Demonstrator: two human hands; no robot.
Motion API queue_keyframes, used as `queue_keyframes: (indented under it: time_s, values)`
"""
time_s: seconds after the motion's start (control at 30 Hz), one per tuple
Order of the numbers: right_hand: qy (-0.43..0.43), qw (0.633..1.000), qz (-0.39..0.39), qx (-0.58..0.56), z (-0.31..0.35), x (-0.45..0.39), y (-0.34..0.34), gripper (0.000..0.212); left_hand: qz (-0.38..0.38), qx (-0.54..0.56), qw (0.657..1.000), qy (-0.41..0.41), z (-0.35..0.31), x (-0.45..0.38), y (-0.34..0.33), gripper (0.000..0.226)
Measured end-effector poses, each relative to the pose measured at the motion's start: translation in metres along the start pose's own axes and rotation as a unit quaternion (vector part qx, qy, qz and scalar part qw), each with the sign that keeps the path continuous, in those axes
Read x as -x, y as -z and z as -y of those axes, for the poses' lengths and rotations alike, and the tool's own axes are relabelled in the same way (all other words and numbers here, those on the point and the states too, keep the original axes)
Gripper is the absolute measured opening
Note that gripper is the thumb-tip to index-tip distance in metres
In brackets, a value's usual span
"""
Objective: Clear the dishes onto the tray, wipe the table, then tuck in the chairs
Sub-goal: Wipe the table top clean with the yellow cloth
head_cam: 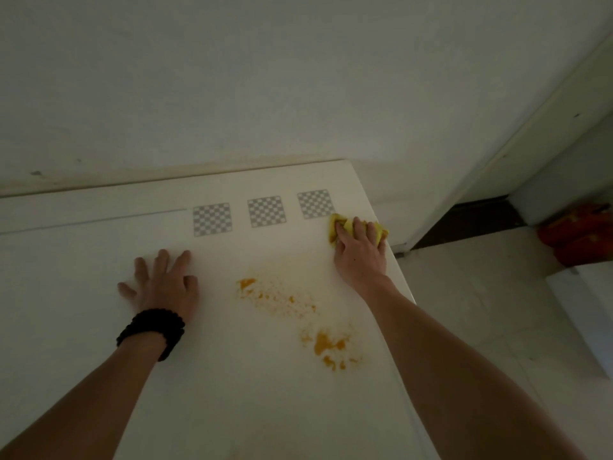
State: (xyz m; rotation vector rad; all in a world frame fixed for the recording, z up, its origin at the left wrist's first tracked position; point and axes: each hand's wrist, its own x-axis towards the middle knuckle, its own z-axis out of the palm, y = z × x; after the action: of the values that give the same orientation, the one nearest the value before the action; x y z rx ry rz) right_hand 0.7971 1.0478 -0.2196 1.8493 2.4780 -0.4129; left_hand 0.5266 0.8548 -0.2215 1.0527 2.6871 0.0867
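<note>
- Table (99, 247): white, smooth, flat top, far edge against a pale wall.
- Left hand (162, 283): flat on the table left of the stains, fingers spread and straight, holding nothing; black beaded bracelet (151, 330) at the wrist.
- Checkered squares (212, 219): three grey printed patches in a row, beyond the stains.
- Stains (275, 297): orange-yellow, smeared and speckled, two patches mid-table.
- Cloth (358, 229): yellow, crumpled, at the table's far right corner, right of the stains.
- Right hand (360, 250): fingers curled over the cloth, pressing it down.
- Orange item (577, 234): on the floor right of the table, blurred.
</note>
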Motion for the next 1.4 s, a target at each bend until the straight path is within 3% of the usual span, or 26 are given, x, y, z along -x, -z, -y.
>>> queue_keyframes:
  time_s: [0.2, 0.47, 0.63, 0.8, 0.93, 1.07, 1.23, 1.4]
  values:
    - [-0.093, 0.995, 0.001, -0.025, 0.017, 0.009, -0.004, 0.051, 0.003, 0.008, 1.000, -0.001, -0.004, 0.000, -0.001, 0.050]
    - [-0.104, 0.994, 0.011, -0.036, 0.058, 0.027, -0.010, 0.052, 0.017, 0.002, 0.999, -0.031, 0.003, 0.000, 0.004, 0.050]
    - [-0.032, 0.999, 0.008, -0.034, 0.124, 0.053, -0.030, 0.054, 0.020, -0.023, 0.998, -0.056, 0.010, 0.000, 0.007, 0.052]
    - [0.158, 0.987, 0.032, 0.000, 0.179, 0.086, -0.054, 0.054, 0.027, -0.025, 0.996, -0.085, 0.023, 0.004, 0.006, 0.053]
    - [0.301, 0.953, 0.036, 0.019, 0.154, 0.090, -0.052, 0.050, 0.039, -0.021, 0.994, -0.097, 0.026, 0.013, 0.005, 0.056]
    - [0.329, 0.943, 0.046, 0.026, 0.128, 0.087, -0.044, 0.050, 0.053, -0.013, 0.995, -0.086, 0.013, 0.024, 0.010, 0.054]
    - [0.305, 0.949, 0.053, 0.051, 0.069, 0.072, -0.026, 0.051, 0.012, -0.029, 0.990, -0.140, -0.015, 0.038, 0.006, 0.051]
    - [0.193, 0.979, 0.046, 0.037, 0.004, 0.059, -0.007, 0.049, 0.002, -0.015, 0.978, -0.208, -0.077, 0.048, 0.002, 0.051]
